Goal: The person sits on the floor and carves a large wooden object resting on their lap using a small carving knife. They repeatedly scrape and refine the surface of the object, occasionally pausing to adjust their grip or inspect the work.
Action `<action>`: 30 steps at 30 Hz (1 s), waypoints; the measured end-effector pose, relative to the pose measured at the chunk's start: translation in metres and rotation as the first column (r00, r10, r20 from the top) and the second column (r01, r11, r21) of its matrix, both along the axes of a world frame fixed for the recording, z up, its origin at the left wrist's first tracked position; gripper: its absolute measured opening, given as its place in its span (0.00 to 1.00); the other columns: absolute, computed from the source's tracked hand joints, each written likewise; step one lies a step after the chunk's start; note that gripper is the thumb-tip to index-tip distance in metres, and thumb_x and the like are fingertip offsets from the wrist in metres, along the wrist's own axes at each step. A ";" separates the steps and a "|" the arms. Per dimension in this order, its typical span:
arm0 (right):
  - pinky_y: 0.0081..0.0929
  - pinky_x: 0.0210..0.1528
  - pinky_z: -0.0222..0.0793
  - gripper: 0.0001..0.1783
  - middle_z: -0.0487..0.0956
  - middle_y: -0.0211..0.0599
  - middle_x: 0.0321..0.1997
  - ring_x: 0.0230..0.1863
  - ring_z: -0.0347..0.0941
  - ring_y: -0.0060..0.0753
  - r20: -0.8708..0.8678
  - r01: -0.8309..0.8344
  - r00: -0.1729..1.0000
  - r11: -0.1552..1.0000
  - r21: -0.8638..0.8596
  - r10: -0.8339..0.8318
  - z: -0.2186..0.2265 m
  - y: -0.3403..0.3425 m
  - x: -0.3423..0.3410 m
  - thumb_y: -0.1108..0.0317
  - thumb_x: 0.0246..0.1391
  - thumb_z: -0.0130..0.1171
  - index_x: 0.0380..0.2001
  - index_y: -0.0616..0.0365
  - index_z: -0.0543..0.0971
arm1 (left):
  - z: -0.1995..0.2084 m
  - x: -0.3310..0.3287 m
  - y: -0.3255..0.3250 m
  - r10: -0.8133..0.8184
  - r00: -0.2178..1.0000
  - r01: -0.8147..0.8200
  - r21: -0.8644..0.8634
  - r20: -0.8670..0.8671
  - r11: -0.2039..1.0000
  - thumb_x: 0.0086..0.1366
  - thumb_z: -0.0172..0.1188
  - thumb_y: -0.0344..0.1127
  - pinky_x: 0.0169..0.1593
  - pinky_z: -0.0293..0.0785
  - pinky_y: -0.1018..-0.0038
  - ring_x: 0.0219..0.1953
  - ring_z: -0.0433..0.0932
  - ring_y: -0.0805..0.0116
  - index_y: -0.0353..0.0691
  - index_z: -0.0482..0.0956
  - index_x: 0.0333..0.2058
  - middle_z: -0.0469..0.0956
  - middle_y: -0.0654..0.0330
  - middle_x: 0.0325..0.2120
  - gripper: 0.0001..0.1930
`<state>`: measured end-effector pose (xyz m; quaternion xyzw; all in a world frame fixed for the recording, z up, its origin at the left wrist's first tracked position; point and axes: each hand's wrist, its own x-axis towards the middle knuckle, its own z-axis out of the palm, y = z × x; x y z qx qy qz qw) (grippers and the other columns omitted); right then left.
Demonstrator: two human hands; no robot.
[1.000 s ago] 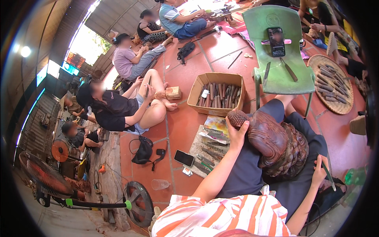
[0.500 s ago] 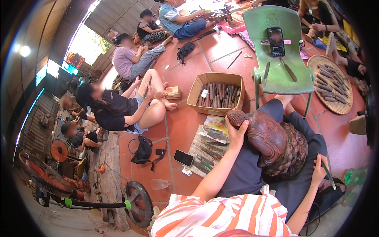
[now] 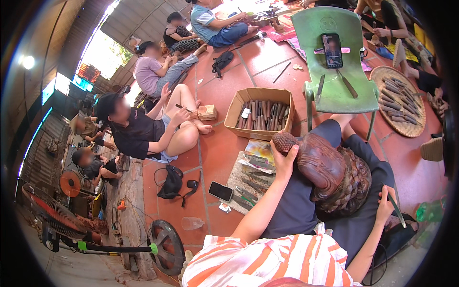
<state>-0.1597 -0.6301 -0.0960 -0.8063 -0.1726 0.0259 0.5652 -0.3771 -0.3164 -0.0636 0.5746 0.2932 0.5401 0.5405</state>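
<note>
A dark brown carved wooden statue [image 3: 325,165] lies tilted across my lap, its knobbly rounded head toward the left and its intricately carved base toward the right. My left hand [image 3: 285,161] is wrapped around the head. Over my right thigh, my right hand [image 3: 385,206] grips a slim green flat tool [image 3: 396,210] with a pale tip pointing down and outward. That tool is apart from the wood. Its exact kind is unclear.
A cardboard box [image 3: 229,123] of wooden-handled tools stands ahead. Beyond my knees is a green chair [image 3: 315,67] bearing a phone and two tools. Right of it, a round woven tray [image 3: 406,129] holds tools. More blades lie on a mat [image 3: 234,179] at left. Another person [image 3: 136,129] sits nearby.
My hands, the statue and the green tool keep their places, apart from a slight shift of the view. The seated person at left has raised their head and lifted one hand.
</note>
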 end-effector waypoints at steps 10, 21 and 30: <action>0.11 0.19 0.60 0.09 0.76 0.23 0.30 0.25 0.69 0.13 0.000 0.007 1.000 1.000 0.001 -0.007 0.001 0.000 -0.001 0.66 0.60 0.53 0.34 0.59 0.79 | -0.001 -0.001 0.000 -0.001 1.000 0.001 -0.016 0.005 1.000 0.55 0.67 0.46 0.55 0.62 0.72 0.47 0.67 0.71 0.36 0.59 0.58 0.67 0.60 0.46 0.38; 0.11 0.19 0.59 0.09 0.77 0.23 0.31 0.25 0.69 0.14 -0.007 -0.001 1.000 1.000 0.013 0.001 -0.003 -0.001 0.000 0.66 0.60 0.53 0.34 0.59 0.79 | 0.008 -0.001 -0.004 -0.011 1.000 0.011 -0.021 0.007 1.000 0.55 0.66 0.46 0.54 0.63 0.72 0.46 0.67 0.71 0.36 0.59 0.58 0.67 0.60 0.44 0.37; 0.11 0.19 0.60 0.09 0.77 0.24 0.32 0.25 0.70 0.14 -0.017 0.017 1.000 1.000 0.015 -0.017 -0.001 0.000 0.000 0.65 0.59 0.55 0.33 0.58 0.79 | 0.002 -0.001 -0.002 0.009 1.000 -0.009 -0.005 0.004 1.000 0.56 0.66 0.44 0.53 0.63 0.72 0.46 0.68 0.70 0.35 0.59 0.57 0.67 0.59 0.45 0.36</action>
